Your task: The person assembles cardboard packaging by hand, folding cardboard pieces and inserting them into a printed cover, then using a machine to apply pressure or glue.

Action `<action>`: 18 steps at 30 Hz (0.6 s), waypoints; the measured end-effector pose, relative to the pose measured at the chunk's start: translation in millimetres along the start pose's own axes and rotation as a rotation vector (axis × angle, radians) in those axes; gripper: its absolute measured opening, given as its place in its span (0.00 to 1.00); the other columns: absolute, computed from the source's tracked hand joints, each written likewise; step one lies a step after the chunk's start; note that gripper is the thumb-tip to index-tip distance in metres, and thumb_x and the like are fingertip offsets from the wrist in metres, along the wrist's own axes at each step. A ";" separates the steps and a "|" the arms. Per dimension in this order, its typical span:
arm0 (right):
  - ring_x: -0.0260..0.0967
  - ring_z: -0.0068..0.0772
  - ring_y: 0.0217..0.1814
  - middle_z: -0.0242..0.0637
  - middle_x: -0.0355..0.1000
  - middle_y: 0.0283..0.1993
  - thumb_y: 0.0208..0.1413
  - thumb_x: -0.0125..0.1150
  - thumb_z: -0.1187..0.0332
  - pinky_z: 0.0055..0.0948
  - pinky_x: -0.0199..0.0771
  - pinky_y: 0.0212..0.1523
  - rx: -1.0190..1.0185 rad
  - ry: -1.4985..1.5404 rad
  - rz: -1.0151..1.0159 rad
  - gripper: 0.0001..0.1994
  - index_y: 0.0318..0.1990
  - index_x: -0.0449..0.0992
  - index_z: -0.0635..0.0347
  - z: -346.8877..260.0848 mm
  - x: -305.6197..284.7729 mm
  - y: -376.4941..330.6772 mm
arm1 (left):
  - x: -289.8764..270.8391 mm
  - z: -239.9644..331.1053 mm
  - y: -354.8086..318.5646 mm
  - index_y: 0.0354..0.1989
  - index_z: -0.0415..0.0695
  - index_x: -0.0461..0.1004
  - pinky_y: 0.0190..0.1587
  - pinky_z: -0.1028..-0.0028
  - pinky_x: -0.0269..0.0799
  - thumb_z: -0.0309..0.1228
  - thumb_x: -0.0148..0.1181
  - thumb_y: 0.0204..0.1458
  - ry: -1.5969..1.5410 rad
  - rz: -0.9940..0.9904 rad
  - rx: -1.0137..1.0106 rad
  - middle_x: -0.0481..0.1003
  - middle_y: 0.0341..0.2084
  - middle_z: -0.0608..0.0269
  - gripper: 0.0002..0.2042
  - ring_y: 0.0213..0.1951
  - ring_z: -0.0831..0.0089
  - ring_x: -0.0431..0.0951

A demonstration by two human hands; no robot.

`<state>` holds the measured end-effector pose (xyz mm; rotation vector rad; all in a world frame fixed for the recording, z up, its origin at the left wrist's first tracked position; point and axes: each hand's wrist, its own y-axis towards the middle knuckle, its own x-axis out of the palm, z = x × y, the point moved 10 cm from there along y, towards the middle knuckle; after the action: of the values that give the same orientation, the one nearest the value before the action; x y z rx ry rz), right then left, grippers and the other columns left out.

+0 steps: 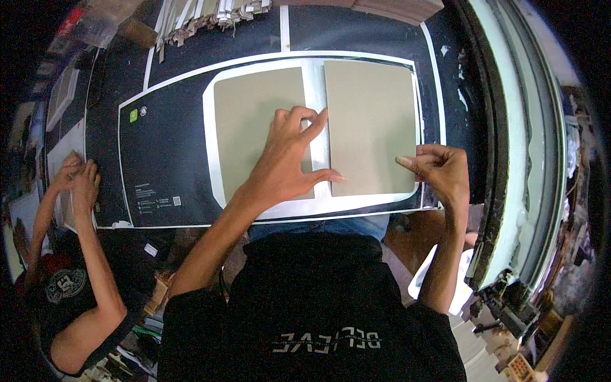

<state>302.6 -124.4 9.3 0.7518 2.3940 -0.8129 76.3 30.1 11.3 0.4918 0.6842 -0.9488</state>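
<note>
A dark table [347,33] marked with white lines spreads under everything, and on it a wide black sheet [165,159] lies crosswise before the person, with a glossy white patch on its right part. On that patch sit two tan boards side by side, a bright strip of the patch showing between them. The right board [369,127] lies between the person's hands, its long axis running away from the body; the left board [254,95] lies partly under the left forearm and hand. Beyond the sheet is a heap of pale strips [210,19]. The left hand [286,153] is spread, forefinger at the right board's left edge and thumb tip over its near left corner area. The right hand [442,169] is narrow, at the opposite edge near the close corner, thumb on top and fingers curled beside it; whether it pinches or only presses, I cannot tell. Both are about equally near the board. At far left are a co-worker's hands [79,175]. An orange crate [520,367] sits at lower right, its contents too small to tell. Smallest is the sheet's green square [133,115].
</note>
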 end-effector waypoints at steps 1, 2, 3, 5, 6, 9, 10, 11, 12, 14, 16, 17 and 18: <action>0.81 0.27 0.27 0.46 0.83 0.30 0.47 0.81 0.70 0.24 0.81 0.26 -0.007 -0.001 0.008 0.17 0.39 0.83 0.74 6.1 -0.1 2.3 | -0.1 0.4 0.4 0.69 0.36 0.66 0.62 0.53 0.64 0.55 0.80 0.36 0.006 -0.007 0.000 0.65 0.57 0.47 0.53 0.57 0.54 0.62; 0.81 0.27 0.27 0.46 0.83 0.30 0.48 0.81 0.71 0.24 0.81 0.26 -0.014 -0.002 0.016 0.16 0.39 0.83 0.74 9.8 -0.3 3.0 | 0.7 0.4 0.5 0.69 0.36 0.66 0.62 0.53 0.64 0.55 0.80 0.36 0.011 -0.015 0.001 0.65 0.56 0.48 0.53 0.57 0.54 0.62; 0.81 0.27 0.27 0.46 0.83 0.30 0.48 0.81 0.71 0.24 0.81 0.26 -0.014 0.009 0.014 0.16 0.39 0.83 0.74 9.1 0.7 2.9 | 0.5 -0.9 0.0 0.70 0.37 0.66 0.62 0.55 0.64 0.54 0.81 0.35 0.007 -0.001 0.002 0.65 0.56 0.49 0.53 0.57 0.54 0.62; 0.81 0.27 0.27 0.45 0.83 0.29 0.47 0.80 0.71 0.24 0.81 0.26 -0.013 0.030 0.012 0.15 0.38 0.83 0.74 4.6 1.5 1.8 | 1.2 -3.1 -1.3 0.70 0.39 0.66 0.62 0.58 0.64 0.51 0.82 0.33 -0.003 0.025 0.004 0.65 0.56 0.52 0.53 0.56 0.54 0.62; 0.81 0.27 0.27 0.45 0.82 0.29 0.47 0.80 0.72 0.24 0.81 0.27 -0.008 0.014 0.021 0.15 0.38 0.83 0.73 1.9 1.1 0.9 | 1.5 -3.7 -1.2 0.71 0.40 0.66 0.62 0.57 0.63 0.51 0.82 0.33 -0.005 0.028 0.001 0.65 0.56 0.52 0.53 0.56 0.54 0.62; 0.78 0.23 0.26 0.41 0.81 0.27 0.46 0.82 0.71 0.23 0.78 0.26 -0.010 0.002 0.055 0.15 0.36 0.83 0.72 -1.4 -0.7 -1.0 | -0.1 -4.1 0.2 0.71 0.41 0.65 0.62 0.56 0.63 0.51 0.83 0.33 -0.011 0.043 0.004 0.65 0.55 0.52 0.54 0.55 0.54 0.62; 0.75 0.21 0.24 0.37 0.80 0.25 0.44 0.83 0.70 0.22 0.74 0.25 -0.023 0.023 0.073 0.16 0.35 0.83 0.71 3.1 -1.6 -0.6 | -1.8 -3.2 0.2 0.72 0.42 0.64 0.63 0.55 0.62 0.50 0.83 0.33 -0.013 0.053 0.013 0.65 0.55 0.52 0.54 0.56 0.53 0.62; 0.72 0.18 0.23 0.33 0.78 0.23 0.42 0.85 0.68 0.22 0.71 0.24 -0.036 0.044 0.090 0.17 0.33 0.82 0.70 7.1 -2.2 -0.9 | -3.3 -1.9 -0.4 0.72 0.42 0.63 0.63 0.55 0.62 0.50 0.83 0.33 -0.016 0.063 0.022 0.65 0.55 0.52 0.55 0.56 0.53 0.62; 0.72 0.18 0.23 0.33 0.78 0.23 0.42 0.85 0.68 0.22 0.71 0.24 -0.031 0.048 0.091 0.17 0.33 0.82 0.70 9.4 -2.4 -0.5 | -5.7 -1.5 0.9 0.73 0.43 0.62 0.64 0.54 0.61 0.49 0.83 0.33 -0.049 0.077 0.008 0.65 0.54 0.52 0.55 0.56 0.53 0.63; 0.71 0.19 0.22 0.33 0.78 0.23 0.42 0.85 0.68 0.22 0.71 0.24 -0.020 0.058 0.091 0.16 0.32 0.83 0.70 11.5 -3.2 -1.5 | -10.1 1.6 0.7 0.75 0.43 0.59 0.64 0.53 0.60 0.48 0.83 0.33 -0.115 0.104 -0.019 0.65 0.53 0.52 0.57 0.56 0.52 0.63; 0.70 0.18 0.22 0.32 0.77 0.22 0.42 0.85 0.68 0.23 0.70 0.24 -0.007 0.049 0.091 0.17 0.32 0.83 0.70 12.6 -2.4 0.2 | -8.4 3.5 3.8 0.75 0.44 0.57 0.66 0.52 0.59 0.48 0.82 0.34 -0.095 0.027 -0.023 0.63 0.63 0.51 0.57 0.59 0.50 0.62; 0.70 0.18 0.22 0.32 0.77 0.22 0.42 0.85 0.68 0.23 0.70 0.24 -0.012 0.039 0.104 0.17 0.33 0.83 0.70 14.1 -3.1 1.6 | -9.3 7.5 6.1 0.75 0.42 0.57 0.66 0.51 0.59 0.47 0.82 0.34 -0.069 0.015 0.027 0.60 0.67 0.52 0.57 0.59 0.50 0.62; 0.71 0.18 0.22 0.33 0.77 0.22 0.42 0.85 0.68 0.23 0.70 0.24 -0.012 0.027 0.112 0.17 0.33 0.83 0.70 12.6 -3.0 0.7 | -8.3 11.0 5.6 0.74 0.41 0.56 0.66 0.51 0.60 0.47 0.82 0.35 -0.044 0.001 0.072 0.58 0.70 0.52 0.56 0.59 0.50 0.61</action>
<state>308.7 -133.2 2.1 0.8877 2.3545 -0.7467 81.3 30.4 25.4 0.5333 0.6113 -0.9833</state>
